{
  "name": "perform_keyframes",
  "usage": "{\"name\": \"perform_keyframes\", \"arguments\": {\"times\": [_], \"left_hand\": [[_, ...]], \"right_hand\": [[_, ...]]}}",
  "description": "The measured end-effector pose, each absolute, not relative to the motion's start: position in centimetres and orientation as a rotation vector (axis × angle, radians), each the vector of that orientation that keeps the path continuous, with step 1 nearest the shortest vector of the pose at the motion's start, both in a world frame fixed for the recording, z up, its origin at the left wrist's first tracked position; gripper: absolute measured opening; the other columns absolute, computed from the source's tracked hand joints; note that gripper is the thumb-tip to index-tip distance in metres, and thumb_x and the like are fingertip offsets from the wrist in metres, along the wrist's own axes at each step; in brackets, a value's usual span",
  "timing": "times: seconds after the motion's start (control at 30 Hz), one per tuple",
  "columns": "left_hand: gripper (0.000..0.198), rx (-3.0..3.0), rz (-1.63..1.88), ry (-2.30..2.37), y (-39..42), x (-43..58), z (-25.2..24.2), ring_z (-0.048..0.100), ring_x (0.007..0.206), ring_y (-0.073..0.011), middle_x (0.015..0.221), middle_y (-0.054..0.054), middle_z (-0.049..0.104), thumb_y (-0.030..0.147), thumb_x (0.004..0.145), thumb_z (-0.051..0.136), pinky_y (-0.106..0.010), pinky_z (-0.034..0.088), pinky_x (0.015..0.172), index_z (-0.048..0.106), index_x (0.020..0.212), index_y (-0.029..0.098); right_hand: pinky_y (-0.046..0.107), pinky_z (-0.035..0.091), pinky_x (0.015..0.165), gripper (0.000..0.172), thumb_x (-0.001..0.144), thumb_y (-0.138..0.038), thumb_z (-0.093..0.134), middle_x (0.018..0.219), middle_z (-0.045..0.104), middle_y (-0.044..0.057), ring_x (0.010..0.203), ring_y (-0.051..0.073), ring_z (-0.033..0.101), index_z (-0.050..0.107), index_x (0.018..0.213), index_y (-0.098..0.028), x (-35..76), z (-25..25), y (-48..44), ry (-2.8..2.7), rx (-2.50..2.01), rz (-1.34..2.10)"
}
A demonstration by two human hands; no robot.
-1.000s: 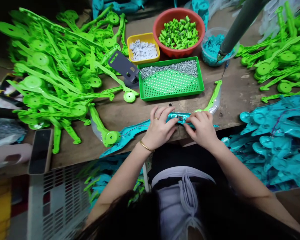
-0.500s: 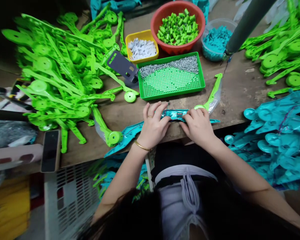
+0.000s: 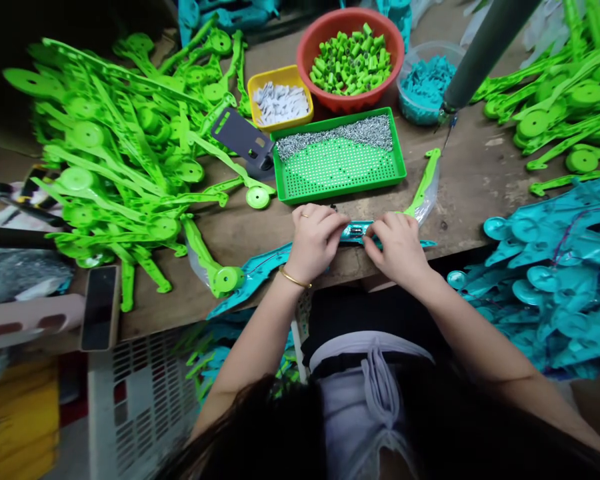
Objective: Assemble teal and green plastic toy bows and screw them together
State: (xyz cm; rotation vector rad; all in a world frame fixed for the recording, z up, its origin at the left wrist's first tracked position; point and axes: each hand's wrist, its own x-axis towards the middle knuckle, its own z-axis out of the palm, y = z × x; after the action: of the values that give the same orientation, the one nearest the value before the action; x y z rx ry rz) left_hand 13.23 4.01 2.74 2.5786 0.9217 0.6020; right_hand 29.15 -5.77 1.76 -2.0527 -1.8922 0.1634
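A long teal plastic part (image 3: 260,273) lies along the front edge of the wooden table (image 3: 470,187). My left hand (image 3: 316,241) presses down on its middle, fingers curled over the top. My right hand (image 3: 398,245) grips the same part just to the right, fingertips close to a small metal piece (image 3: 356,231) set in it. Both hands nearly touch each other. A green plastic part (image 3: 423,187) in a clear bag lies just behind my right hand.
A green tray (image 3: 340,190) of small metal screws sits behind the hands, with a yellow tub (image 3: 279,105), a red bowl (image 3: 348,100) of green tubes and a clear tub (image 3: 427,83) of teal bits. Green parts (image 3: 120,153) pile left, teal parts (image 3: 555,267) right. A phone (image 3: 99,308) lies front left.
My two hands have drawn closer together over the middle of the teal part. The view has shifted slightly.
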Motion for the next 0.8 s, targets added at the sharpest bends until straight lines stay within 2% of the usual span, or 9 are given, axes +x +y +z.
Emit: {"name": "perform_keyframes", "arguments": {"times": [0.17,0.33,0.8], "left_hand": [[0.024,2.627,0.536,0.964,4.8,13.5,1.3,0.052,0.09,-0.0231,0.088,-0.004,0.065,0.023,0.093,0.048,-0.043,0.032,0.086,0.071,0.093,0.028],[0.026,2.685,0.522,0.992,4.8,12.8,0.1,0.049,0.087,-0.0237,0.086,-0.006,0.063,0.019,0.091,0.049,-0.043,0.031,0.084,0.073,0.093,0.028],[0.027,2.665,0.583,0.981,5.0,12.1,-0.5,0.052,0.088,-0.022,0.085,-0.005,0.063,0.02,0.091,0.049,-0.043,0.032,0.084,0.073,0.096,0.03]], "right_hand": [[0.048,0.03,0.101,0.018,0.092,-0.029,0.048,0.108,0.061,0.011,0.105,0.027,0.049,0.064,0.091,-0.019,29.6,1.4,-4.9,-1.778,-2.07,0.134],[0.051,0.022,0.111,0.018,0.091,-0.026,0.049,0.111,0.063,0.009,0.108,0.026,0.049,0.066,0.091,-0.019,29.8,1.2,-4.9,-1.809,-2.078,0.141],[0.052,0.022,0.113,0.019,0.093,-0.029,0.049,0.12,0.062,0.008,0.113,0.025,0.049,0.067,0.089,-0.022,31.2,0.9,-5.8,-1.915,-1.979,0.087]]}}
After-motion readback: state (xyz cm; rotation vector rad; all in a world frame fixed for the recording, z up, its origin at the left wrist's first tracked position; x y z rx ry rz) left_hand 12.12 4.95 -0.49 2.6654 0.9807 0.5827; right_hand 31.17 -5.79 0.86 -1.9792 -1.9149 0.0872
